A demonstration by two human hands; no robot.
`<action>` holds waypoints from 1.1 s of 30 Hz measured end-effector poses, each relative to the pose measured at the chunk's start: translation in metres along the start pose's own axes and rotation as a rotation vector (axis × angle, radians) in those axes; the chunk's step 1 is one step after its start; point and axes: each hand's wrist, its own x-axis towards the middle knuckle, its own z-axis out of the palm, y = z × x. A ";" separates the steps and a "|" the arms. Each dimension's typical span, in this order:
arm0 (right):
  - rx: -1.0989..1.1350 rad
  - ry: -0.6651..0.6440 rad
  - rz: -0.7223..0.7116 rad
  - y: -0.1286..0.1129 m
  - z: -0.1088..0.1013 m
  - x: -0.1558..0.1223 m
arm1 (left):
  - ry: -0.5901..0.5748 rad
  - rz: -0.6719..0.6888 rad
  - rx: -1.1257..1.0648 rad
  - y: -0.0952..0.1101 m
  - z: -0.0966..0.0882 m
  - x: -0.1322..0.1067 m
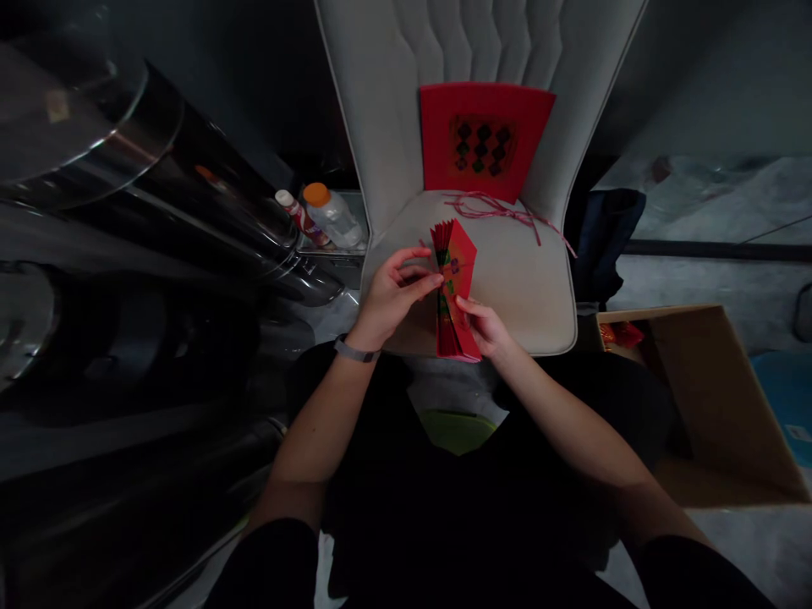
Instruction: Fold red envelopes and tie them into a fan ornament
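Over the front of the chair seat, a pleated red paper (466,254) with green and gold printing stands upright, its folds fanned toward the left. My right hand (482,326) grips its lower right side, thumb on the printed face and fingers behind. My left hand (399,292) is at its left edge, thumb and fingertips pinched at the middle of the folds, the index finger stretched above. Exactly what the left fingertips pinch is small and hard to see. Behind, a flat red printed sheet (437,127) leans on the backrest, with thin pink-red strings (488,205) before it.
The pale padded chair (533,313) faces me. At its left stand an orange-capped clear bottle (339,222) and a white-capped bottle (301,216). Shiny dark cylinders (209,169) crowd the left side. An open cardboard box (729,397) with something red inside sits at right.
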 end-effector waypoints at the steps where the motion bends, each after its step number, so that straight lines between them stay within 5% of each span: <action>1: -0.006 0.004 0.001 0.000 0.000 0.000 | 0.003 -0.033 -0.035 0.001 -0.001 0.000; 12: -0.030 -0.022 -0.061 0.001 -0.002 0.000 | -0.012 -0.279 -0.292 -0.012 -0.005 -0.003; 16: -0.026 -0.005 -0.066 0.001 0.000 0.000 | -0.061 -0.217 -0.193 -0.014 -0.004 -0.002; 24: -0.030 0.012 -0.048 -0.001 0.008 -0.003 | 0.053 -0.109 -0.105 -0.010 0.001 -0.004; 33: -0.064 0.018 -0.045 -0.001 0.006 -0.003 | -0.156 -0.110 -0.099 0.000 -0.003 -0.009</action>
